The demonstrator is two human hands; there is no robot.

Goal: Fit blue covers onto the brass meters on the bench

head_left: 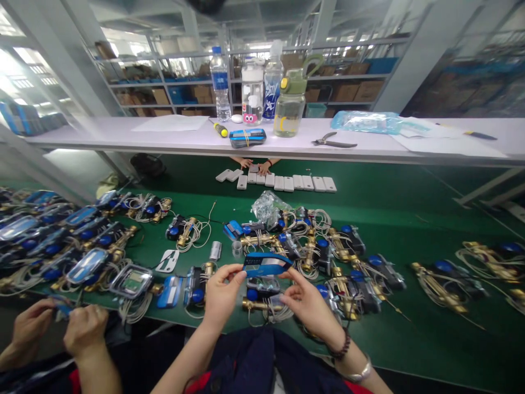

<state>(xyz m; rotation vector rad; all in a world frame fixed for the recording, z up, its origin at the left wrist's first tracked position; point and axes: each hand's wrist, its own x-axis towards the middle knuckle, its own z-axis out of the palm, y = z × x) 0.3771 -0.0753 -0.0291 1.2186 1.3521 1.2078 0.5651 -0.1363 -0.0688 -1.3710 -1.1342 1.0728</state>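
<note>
My left hand [223,293] pinches the left end of a curved blue face label [268,265] with a dark printed band and a small window. At its right end are the fingers of my right hand [307,303], the index finger against the edge and the thumb lower. By that thumb is a pale, translucent patch I cannot make out clearly. Below the label lies a brass-bodied meter [256,305] with a coiled cable. To the left of my left hand are another meter [197,290] with a blue knob and a flat blue label [169,291].
Meters [340,273] with brass pipes and cables crowd the right; more [86,230] fill the left. A co-worker's hands [82,328] work at lower left. A shelf [164,137] with bottles and pliers [334,141] crosses ahead. Beyond are another person's hands [262,167] and white boxes [287,183].
</note>
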